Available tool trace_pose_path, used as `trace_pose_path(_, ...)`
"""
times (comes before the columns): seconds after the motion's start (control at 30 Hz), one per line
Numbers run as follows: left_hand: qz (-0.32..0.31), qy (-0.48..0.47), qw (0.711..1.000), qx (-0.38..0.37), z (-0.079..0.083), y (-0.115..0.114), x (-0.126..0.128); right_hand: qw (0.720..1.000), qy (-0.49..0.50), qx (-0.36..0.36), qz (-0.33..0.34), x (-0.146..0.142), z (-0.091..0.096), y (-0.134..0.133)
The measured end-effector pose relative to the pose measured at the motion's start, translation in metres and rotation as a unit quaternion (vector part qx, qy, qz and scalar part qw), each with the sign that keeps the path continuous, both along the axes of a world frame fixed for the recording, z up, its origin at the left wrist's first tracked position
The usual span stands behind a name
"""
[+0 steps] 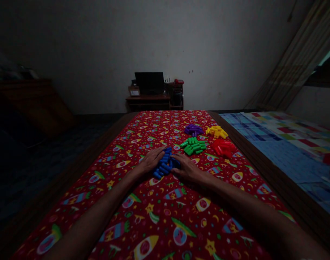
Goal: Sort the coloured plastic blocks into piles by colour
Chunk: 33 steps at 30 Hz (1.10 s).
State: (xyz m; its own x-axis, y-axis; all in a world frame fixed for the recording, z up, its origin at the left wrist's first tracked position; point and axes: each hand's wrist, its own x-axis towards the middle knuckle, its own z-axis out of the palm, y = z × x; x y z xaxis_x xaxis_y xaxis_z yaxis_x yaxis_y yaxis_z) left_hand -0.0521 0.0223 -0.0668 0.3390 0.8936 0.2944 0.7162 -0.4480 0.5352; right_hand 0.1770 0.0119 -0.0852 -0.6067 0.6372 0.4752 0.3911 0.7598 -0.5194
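Observation:
A heap of short blue plastic tubes [163,169] lies on the red patterned cloth, with my hands on either side of it. Stretched along its left edge are the fingers of my left hand [153,159], touching the pieces. My right hand [188,168] curves around the right edge, thumb and fingers apart with blue pieces between them; no firm grip shows. Just beyond my right hand sits a heap of green tubes [193,146]. Similar heaps of red pieces [223,148], purple pieces [193,129] and yellow pieces [217,132] lie farther back and right.
The red cloth [143,242] covers a long raised surface with dark brown edges [99,159]. A desk [148,97] with a dark laptop [150,82] stands against the far wall. Checked bedding [284,144] spreads along the right, and a wooden cabinet [31,104] stands left.

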Motion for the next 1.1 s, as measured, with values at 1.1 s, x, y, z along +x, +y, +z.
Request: trace_pose_path(1.1,-0.007,-0.038,0.999,-0.024,0.006,-0.007,-0.006,0.983,-0.129,0.124,-0.041,0.034,0.016,-0.017)
